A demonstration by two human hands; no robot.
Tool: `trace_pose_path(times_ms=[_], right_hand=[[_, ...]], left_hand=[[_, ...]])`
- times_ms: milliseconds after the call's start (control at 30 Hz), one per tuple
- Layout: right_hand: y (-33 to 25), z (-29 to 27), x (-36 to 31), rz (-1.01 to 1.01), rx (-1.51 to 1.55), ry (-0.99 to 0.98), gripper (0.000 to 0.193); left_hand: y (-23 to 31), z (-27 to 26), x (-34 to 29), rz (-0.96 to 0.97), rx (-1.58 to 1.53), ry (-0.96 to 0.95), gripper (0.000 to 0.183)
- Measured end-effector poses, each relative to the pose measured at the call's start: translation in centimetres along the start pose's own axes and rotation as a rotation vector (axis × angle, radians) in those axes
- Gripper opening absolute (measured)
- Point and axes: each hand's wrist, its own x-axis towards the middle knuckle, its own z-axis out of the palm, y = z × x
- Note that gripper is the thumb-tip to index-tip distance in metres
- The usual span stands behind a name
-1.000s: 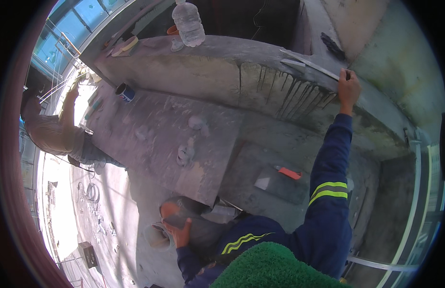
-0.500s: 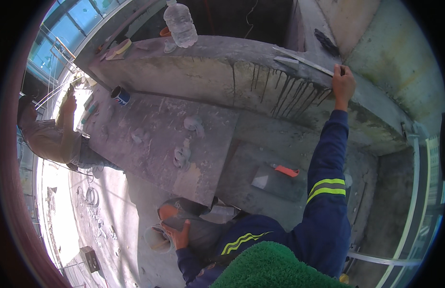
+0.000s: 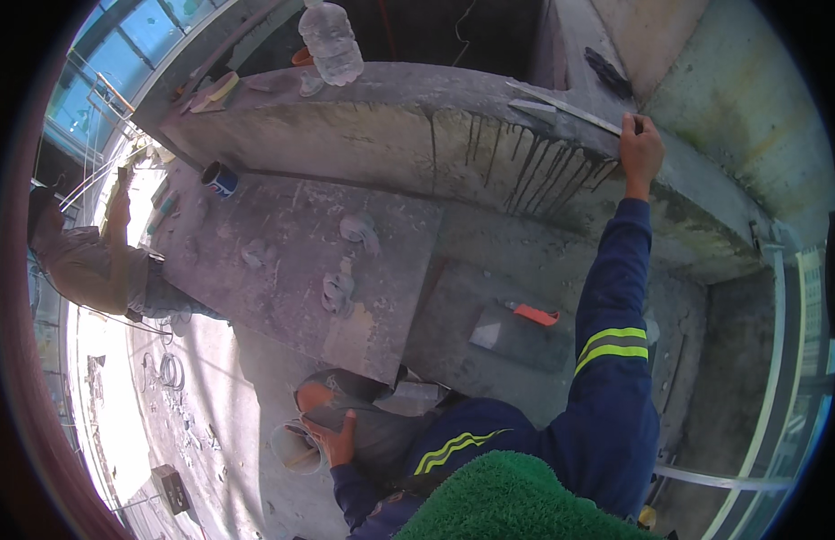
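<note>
- Strip [image 3: 566, 109] held on the ledge [image 3: 390, 85], its right end pinched in the right hand [image 3: 641, 148].
- Near side of the ledge: left hand [image 3: 338, 438] rested on the leg [image 3: 381, 425], thumb spread.
- Barely shifted since a second ago: strip kept steady.

Ledge [image 3: 345, 135]: grey-tan w/ blk vert. drip streaks. On ledge: lt-grey strip [image 3: 566, 109], see-thru bottle [image 3: 334, 49]. Just behind ledge: orange tub [image 3: 302, 57]. Below ledge: blue can [image 3: 223, 182] w/ white bit, purplish-grey board [image 3: 291, 207] w/ pale blotches, lt-grey rag [image 3: 338, 292], orange-red handle [image 3: 538, 314]. Also below ledge: R sleeve [image 3: 613, 279], navy w/ 2 yel-green bands, grey btwn; cap [image 3: 489, 504], all green.
</note>
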Motion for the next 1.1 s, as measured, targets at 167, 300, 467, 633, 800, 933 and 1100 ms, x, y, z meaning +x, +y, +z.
trace_pose_path(times_ms=[167, 300, 467, 633, 800, 933, 1100], right_hand=[[-0.13, -0.03, 0.01, 0.012, 0.006, -0.002, 0.037], [-0.12, -0.03, 0.02, 0.014, -0.005, -0.005, 0.037], [-0.19, 0.00, 0.00, 0.023, 0.007, -0.007, 0.037], [-0.27, -0.08, -0.03, 0.024, -0.003, -0.006, 0.036], [-0.10, -0.09, 0.05, 0.020, -0.009, -0.007, 0.038], [0.00, 0.03, -0.02, 0.005, 0.005, 0.014, 0.036], [-0.10, -0.06, -0.13, -0.013, 0.000, 0.030, 0.036]], left_hand=[[-0.39, 0.26, 0.19, 0.006, 0.003, 0.014, 0.143], [-0.33, 0.27, 0.24, 0.020, -0.013, 0.017, 0.143], [0.18, -0.08, 0.01, -0.003, -0.029, 0.001, 0.144], [0.38, -0.16, -0.10, -0.001, -0.054, -0.001, 0.143], [0.10, 0.12, -0.04, -0.009, -0.027, 0.005, 0.142], [-0.13, 0.25, 0.01, 0.000, -0.023, 0.013, 0.143], [-0.22, 0.25, 0.10, -0.010, -0.020, 0.013, 0.144]])
